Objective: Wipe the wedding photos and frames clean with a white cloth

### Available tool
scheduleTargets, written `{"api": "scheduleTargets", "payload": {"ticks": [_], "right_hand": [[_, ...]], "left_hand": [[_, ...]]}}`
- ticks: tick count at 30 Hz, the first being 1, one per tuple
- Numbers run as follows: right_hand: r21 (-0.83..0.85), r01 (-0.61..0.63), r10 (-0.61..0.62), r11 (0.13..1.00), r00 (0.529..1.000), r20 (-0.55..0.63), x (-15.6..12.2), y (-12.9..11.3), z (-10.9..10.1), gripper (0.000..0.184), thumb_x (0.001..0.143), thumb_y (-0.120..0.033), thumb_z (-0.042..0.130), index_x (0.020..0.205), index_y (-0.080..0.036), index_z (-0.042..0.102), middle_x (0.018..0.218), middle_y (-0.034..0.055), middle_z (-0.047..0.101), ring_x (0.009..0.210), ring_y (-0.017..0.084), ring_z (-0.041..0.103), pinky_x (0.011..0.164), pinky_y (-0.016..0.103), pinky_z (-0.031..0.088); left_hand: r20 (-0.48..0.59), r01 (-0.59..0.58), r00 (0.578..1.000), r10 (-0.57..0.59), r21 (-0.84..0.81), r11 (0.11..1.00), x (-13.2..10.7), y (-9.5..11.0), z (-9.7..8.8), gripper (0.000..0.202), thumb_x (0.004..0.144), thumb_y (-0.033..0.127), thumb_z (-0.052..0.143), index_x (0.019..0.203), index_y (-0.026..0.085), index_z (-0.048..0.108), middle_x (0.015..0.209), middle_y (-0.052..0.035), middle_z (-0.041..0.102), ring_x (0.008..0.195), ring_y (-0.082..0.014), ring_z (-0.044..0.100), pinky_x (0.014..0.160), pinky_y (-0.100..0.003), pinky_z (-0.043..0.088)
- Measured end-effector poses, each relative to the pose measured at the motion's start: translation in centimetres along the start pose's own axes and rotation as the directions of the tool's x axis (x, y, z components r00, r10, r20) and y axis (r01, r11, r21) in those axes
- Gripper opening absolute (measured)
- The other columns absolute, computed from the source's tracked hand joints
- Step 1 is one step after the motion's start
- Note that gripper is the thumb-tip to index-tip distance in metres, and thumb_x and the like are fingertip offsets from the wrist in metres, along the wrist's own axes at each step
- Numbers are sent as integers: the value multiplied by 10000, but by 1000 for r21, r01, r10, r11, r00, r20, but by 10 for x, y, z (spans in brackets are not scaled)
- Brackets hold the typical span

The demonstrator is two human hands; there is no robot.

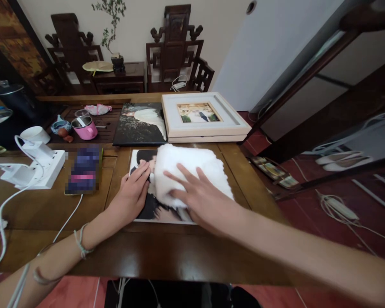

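A photo panel [149,210] with dark-haired figures lies flat on the wooden table, and a folded white towel [192,164] covers much of it. My left hand [134,192] rests with its fingers stretched out on the panel's left part, close to the towel's edge. On top of the towel, my right hand [200,196] lies with spread fingers, slightly smeared by motion. The towel hides the panel's right portion. Behind it are a dark picture panel [141,132] showing a white dress and a pale framed photo [235,130], stacked on another frame.
On the left are a white power strip [49,171] with cables, a blurred-out phone-like object [84,169] and a pink cup [87,129]. A black pot [13,96] stands at the far left. Carved chairs [176,42] are along the wall. The table's right edge [259,184] borders a red floor.
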State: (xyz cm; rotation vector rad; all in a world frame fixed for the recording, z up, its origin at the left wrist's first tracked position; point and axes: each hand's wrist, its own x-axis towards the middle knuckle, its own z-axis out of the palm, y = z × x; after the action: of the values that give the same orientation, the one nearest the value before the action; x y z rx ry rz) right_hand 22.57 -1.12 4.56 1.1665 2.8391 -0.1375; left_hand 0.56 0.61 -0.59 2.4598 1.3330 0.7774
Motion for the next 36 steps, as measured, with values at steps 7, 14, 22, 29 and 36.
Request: {"api": "scheduleTargets", "payload": {"ticks": [7,14,22,29,36], "right_hand": [[201,151,-132,968,986,-106,-64,-45,9,328,666,-79,557,923,-227,696,1524,65,341,1393,450,214,987,749,331],[41,-70,68,997,996,63,-9,3,-13,565,729,-5,523,1266,-171,582,1550,100,287,1420,413,176,1047,681,314],[108,160,-168,981,984,63,21,-25,-13,426,838,-127,568,1254,-212,602,1569,91,265,1421,455,106,1044,758,179],[326,306,-329,894,944,18,-35,-36,-7,333,800,-63,517,1053,-212,674,1499,64,417,1433,385,158,1074,734,161],[256,3,11,967,999,-53,-36,6,-12,580,632,58,406,1111,-193,618,1334,141,570,1331,317,425,1041,531,398]], "left_hand": [[-16,1,1000,-1,-9,1000,0,-1,2,446,961,167,353,1402,156,414,1482,-153,430,1420,-251,322,1115,-481,333],[-56,7,998,-12,-95,995,3,-1,-1,406,964,221,377,1346,152,497,1429,-156,497,1376,-261,403,1110,-489,349],[-293,106,931,-216,-349,931,11,9,-18,404,1002,326,335,1303,154,543,1363,-105,567,1285,-210,501,1129,-399,344],[-240,117,952,-192,-294,948,10,9,-15,399,1001,327,332,1280,153,558,1333,-108,597,1280,-211,519,1111,-404,382],[-87,-35,996,27,-82,996,4,2,-3,349,947,204,423,1241,118,592,1348,-149,579,1317,-268,484,1087,-490,407]]}}
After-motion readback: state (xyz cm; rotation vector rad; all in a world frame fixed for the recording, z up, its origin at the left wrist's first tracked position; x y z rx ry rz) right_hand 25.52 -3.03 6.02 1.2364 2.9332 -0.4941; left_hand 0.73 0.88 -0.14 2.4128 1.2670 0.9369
